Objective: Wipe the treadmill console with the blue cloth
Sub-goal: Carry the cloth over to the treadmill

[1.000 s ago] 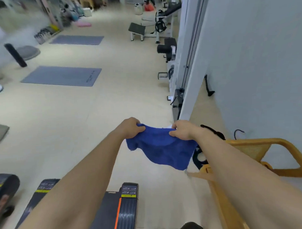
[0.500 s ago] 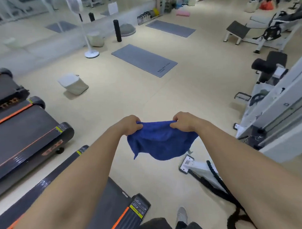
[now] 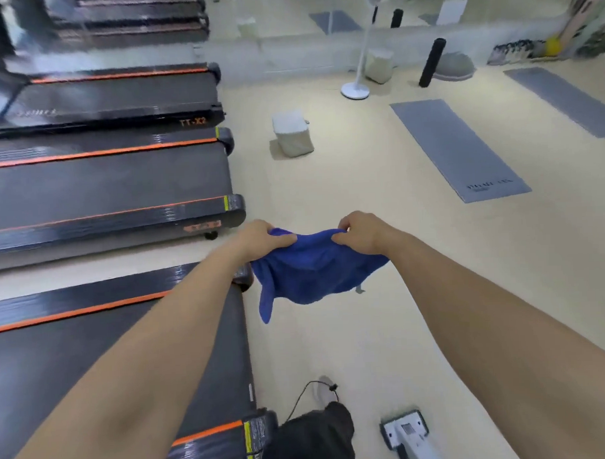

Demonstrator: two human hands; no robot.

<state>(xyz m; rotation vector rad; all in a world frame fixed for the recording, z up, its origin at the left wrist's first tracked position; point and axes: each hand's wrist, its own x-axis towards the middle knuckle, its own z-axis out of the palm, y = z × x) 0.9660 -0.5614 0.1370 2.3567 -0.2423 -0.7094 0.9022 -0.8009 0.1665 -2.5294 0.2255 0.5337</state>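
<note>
Both arms were stretched forward over the gym floor, and the blue cloth [image 3: 313, 273] hung between them in mid-air, touching nothing below it. The left hand [image 3: 260, 239] was closed on the cloth's upper left edge, fingers curled over a bunched fold; the right hand [image 3: 359, 232] pinched the upper right edge in the same way, so the fabric sagged in a loose pouch with one corner trailing down on the left. Just beside the left forearm lay the rear end of the nearest treadmill [image 3: 109, 339], its dark belt edged with an orange stripe, and two more treadmills stood in a row beyond it toward the upper left of the view. No console appeared anywhere: only the belts and rear rollers of the machines were visible, and the far ends ran off the left edge. A grey exercise mat [image 3: 459, 148] lay well apart on the floor to the right. Judged from this, the wiping had not begun; the cloth was in hand and spread, ready for use, but the person was at the foot of the machines, and reaching a console and rubbing it down remained to be done.
</note>
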